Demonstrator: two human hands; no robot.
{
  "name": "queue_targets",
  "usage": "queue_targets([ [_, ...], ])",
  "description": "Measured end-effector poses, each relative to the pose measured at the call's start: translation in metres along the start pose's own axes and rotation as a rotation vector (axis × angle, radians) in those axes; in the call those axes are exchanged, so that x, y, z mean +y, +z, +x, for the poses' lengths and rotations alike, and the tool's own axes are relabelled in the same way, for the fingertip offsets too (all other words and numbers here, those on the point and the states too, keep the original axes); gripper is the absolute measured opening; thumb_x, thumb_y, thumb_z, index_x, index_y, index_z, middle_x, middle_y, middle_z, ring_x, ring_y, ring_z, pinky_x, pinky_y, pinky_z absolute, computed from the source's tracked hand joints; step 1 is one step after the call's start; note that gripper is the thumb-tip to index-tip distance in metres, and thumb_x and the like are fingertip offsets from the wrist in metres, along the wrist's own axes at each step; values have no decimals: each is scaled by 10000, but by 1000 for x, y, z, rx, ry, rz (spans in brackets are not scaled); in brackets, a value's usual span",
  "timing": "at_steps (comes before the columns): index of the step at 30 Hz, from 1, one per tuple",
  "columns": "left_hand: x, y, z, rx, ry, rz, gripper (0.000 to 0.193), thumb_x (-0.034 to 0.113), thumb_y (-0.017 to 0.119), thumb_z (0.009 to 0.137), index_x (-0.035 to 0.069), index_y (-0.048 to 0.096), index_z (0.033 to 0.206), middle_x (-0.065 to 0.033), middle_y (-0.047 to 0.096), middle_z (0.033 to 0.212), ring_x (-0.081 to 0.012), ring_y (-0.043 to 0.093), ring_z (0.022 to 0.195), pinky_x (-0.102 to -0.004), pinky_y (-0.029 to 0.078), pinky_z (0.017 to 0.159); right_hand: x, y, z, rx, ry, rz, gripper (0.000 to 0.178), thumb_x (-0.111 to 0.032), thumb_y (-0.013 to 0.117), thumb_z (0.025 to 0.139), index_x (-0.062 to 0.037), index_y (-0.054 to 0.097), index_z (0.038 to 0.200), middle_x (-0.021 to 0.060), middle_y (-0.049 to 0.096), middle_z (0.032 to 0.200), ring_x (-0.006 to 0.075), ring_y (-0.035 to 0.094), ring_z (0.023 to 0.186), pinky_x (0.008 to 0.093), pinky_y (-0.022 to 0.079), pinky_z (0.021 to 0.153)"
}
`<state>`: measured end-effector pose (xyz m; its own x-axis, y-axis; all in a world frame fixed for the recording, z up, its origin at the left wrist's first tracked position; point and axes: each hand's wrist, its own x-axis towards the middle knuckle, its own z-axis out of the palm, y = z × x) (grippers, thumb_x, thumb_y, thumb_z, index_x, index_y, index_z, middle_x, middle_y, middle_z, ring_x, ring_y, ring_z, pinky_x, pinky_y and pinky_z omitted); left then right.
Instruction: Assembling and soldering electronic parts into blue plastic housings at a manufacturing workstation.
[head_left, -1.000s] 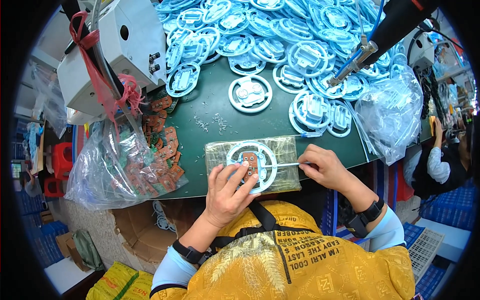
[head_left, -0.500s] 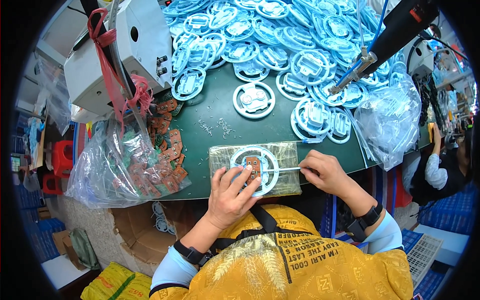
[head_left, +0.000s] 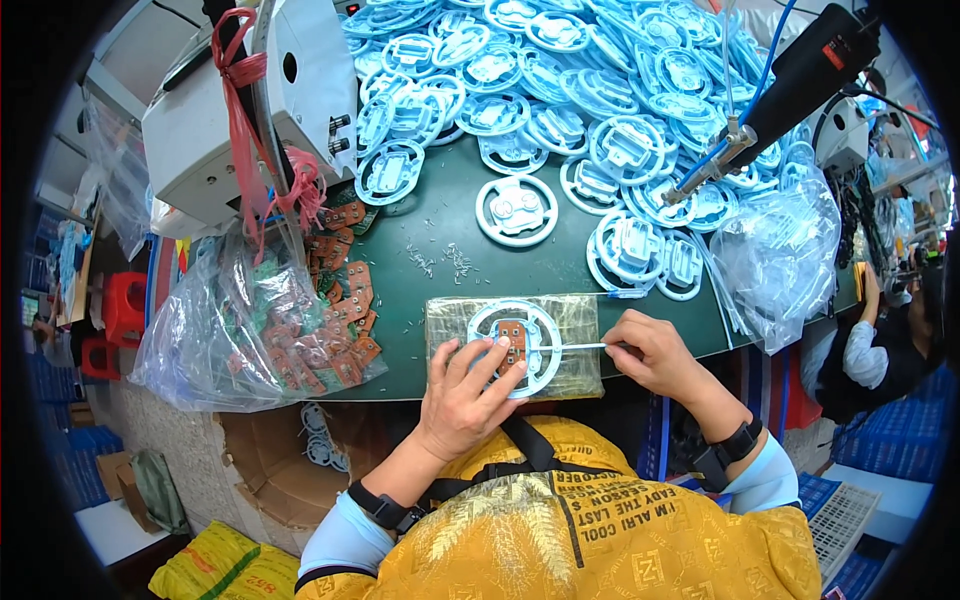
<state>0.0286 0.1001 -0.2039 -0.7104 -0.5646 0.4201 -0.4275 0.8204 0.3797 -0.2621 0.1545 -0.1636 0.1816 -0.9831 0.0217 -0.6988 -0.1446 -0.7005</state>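
A pale blue plastic ring, shaped like a toy steering wheel (head_left: 548,375), lies on a block wrapped in yellowish clear tape (head_left: 583,377) at the table's near edge. Inside the ring sits a small brown circuit board (head_left: 513,330). My left hand (head_left: 465,390) rests over the ring's left side, fingers spread, fingertips touching the board and the ring. Between the thumb and fingers of my right hand (head_left: 648,350) is the end of a thin white stick (head_left: 584,346). The stick reaches left to the ring's right side; its exact far tip is hard to make out.
A heap of pale blue wheels (head_left: 600,90) covers the far table. One wheel (head_left: 516,210) lies apart, right of scattered small screws (head_left: 456,262). Circuit boards spill from a clear bag (head_left: 225,345) at left. A black powered screwdriver (head_left: 800,75) hangs at upper right, a grey machine (head_left: 240,120) at upper left.
The whole view has shifted slightly. Both hands keep their places on the wheel and the white stick, with little visible movement.
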Motion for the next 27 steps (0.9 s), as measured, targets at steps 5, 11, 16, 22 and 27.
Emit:
queue_targets([
  [5,1,-1,1,4,-2,-6,483,260,820,695,141,681,1142,-99,608,1272,-297,546,1171,-502,374,1018,4,5,1,21,-17,13,84,-46,675,821,-28,633,891,106,586,822,311,603,667,381,476,583],
  [11,0,-1,1,3,-6,-13,497,252,820,689,140,676,1152,-102,607,1263,-299,546,1169,-507,370,1021,7,15,2,67,-94,9,106,-33,692,806,-25,633,894,105,594,840,311,619,742,380,495,633],
  [16,0,-1,0,5,-9,-17,499,253,821,686,140,677,1150,-103,607,1265,-299,547,1170,-509,371,1018,8,17,3,94,-121,-64,122,-28,707,795,-30,638,895,96,602,858,299,623,782,380,505,659],
  [22,-2,2,-2,12,-5,-25,463,261,794,723,146,673,1155,-96,593,1279,-269,531,1186,-513,345,1027,10,20,2,107,-117,-70,151,-44,727,788,-31,652,918,87,613,876,289,627,804,379,509,678],
  [27,0,-1,0,22,-7,-10,469,276,819,699,139,686,1128,-99,606,1283,-298,552,1165,-514,373,1011,4,13,6,129,-136,-105,200,-72,751,780,-33,662,955,95,625,910,292,626,837,384,511,704],
])
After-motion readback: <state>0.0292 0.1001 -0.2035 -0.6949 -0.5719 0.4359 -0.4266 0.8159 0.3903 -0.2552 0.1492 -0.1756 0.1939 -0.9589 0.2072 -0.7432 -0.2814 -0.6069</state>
